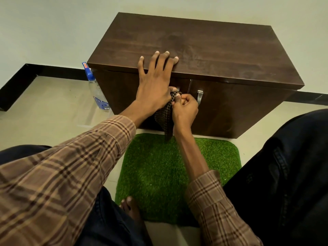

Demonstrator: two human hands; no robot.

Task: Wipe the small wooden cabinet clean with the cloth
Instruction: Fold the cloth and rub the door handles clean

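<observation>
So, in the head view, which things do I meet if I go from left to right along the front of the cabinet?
Spray bottle → left hand resting on the cabinet top edge → cloth → right hand gripping the cloth → metal door handle.

You can read no text anywhere: the clear spray bottle [98,94] beside the cabinet [195,55] carries a blue label [102,103] and an orange tag [84,65] on its nozzle, but their print is too small and blurred.
</observation>
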